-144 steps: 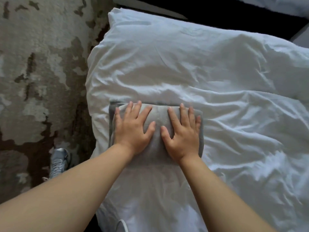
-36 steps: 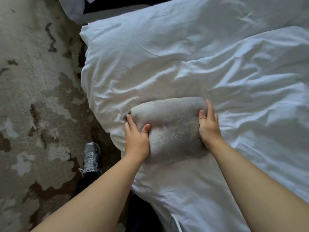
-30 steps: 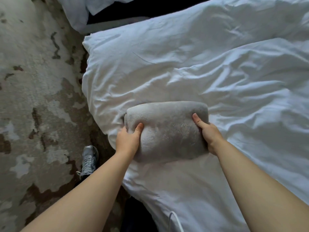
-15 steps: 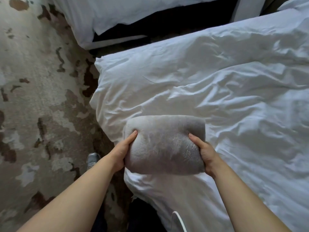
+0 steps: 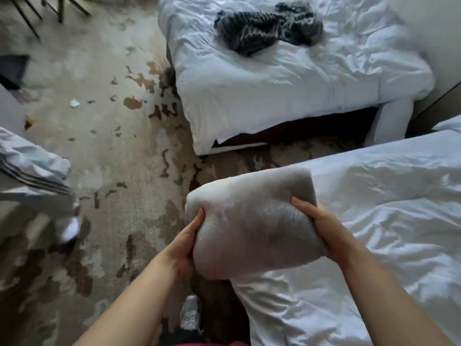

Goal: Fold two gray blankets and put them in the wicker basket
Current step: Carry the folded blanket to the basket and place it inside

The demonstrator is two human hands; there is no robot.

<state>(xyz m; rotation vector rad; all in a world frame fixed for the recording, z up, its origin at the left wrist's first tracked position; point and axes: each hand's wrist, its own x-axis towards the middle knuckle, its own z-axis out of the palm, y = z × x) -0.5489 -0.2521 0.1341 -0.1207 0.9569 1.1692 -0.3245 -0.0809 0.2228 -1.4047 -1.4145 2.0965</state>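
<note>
Lifted since the last frame: folded gray blanket (image 5: 252, 221) is now off the near bed (image 5: 374, 221), held in the air over that bed's left edge and the carpet (image 5: 112, 146), tilted with its left end lower. View also swings up and left; far bed (image 5: 274, 83) is now in view.

Left hand (image 5: 184, 245) grips the blanket's left end, thumb pressed into the top face, other fingers wrapped underneath and hidden. Right hand (image 5: 321, 228) grips the right end the same way, thumb on top, the rest of its fingers under. Both forearms reach forward from the bottom of the view, wrists roughly level, palms facing each other across the bundle.

Dark gray knitted blanket (image 5: 267, 28) lies crumpled on the far bed, well apart from the hands. Shoe (image 5: 190, 313) shows on the carpet below the bundle.
</note>
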